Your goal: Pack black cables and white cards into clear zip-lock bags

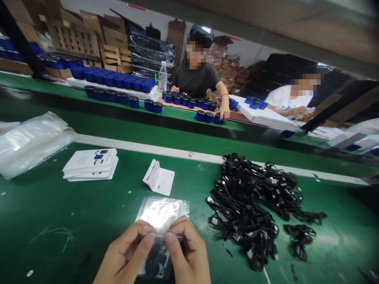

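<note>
**Clear plastic bag (161,213) pinched across its middle between left hand (124,252) and right hand (189,250)**

At far left on the green counter (50,232), a heap of flattened clear plastic bags (32,144), lying partly over a white strip (148,146) along the counter's far edge. Next along, a stack of white printed cards (90,165), then 1 loose, folded white card (158,177) well apart from the stack. Below these, both hands close together near the counter's near edge, neither open, each pinching the bag between thumb and fingers. Upper part of the bag shiny and flat; lower part showing a dark object (155,262), too hidden by the hands to identify. Just right of the hands, a large tangle of black cables (245,205), then 1 smaller cable bundle (299,241) just beside it.

Beyond, on a second green counter (89,114): wooden pallets (74,43) and cardboard at the back, dark blue jars (118,83) in rows, a plastic water bottle (162,77), then a co-worker in a dark T-shirt (195,79), 1 hand with a red wristband (225,112) beside the jars. At far right, a co-worker in a white top (287,100).
</note>
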Action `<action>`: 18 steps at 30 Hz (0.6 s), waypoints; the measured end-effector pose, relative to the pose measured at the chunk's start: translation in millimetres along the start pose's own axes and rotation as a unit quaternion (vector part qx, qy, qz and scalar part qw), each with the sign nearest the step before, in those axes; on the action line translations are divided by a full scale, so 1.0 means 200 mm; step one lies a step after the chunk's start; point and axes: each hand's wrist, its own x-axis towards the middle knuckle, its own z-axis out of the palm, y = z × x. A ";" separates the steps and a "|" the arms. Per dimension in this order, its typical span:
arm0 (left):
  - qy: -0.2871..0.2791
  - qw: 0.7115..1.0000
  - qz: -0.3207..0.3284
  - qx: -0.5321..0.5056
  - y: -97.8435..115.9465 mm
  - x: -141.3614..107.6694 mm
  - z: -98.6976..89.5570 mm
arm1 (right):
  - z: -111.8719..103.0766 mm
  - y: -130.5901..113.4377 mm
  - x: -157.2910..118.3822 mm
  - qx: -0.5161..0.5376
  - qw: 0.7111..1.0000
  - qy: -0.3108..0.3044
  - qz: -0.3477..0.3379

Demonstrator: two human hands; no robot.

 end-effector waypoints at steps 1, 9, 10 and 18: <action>0.005 1.000 -0.002 0.009 0.01 0.00 -0.01 | -0.01 0.00 0.00 -0.004 1.000 -0.004 -0.006; 0.037 0.994 0.056 0.089 0.01 0.00 -0.01 | 0.01 0.01 -0.02 -0.054 0.997 0.014 -0.051; 0.042 0.992 0.065 0.097 0.00 0.00 -0.01 | 0.01 0.01 -0.02 -0.058 0.996 0.017 -0.059; 0.038 0.996 0.033 0.075 -0.02 -0.01 -0.03 | -0.03 -0.01 -0.01 -0.056 0.995 -0.044 -0.068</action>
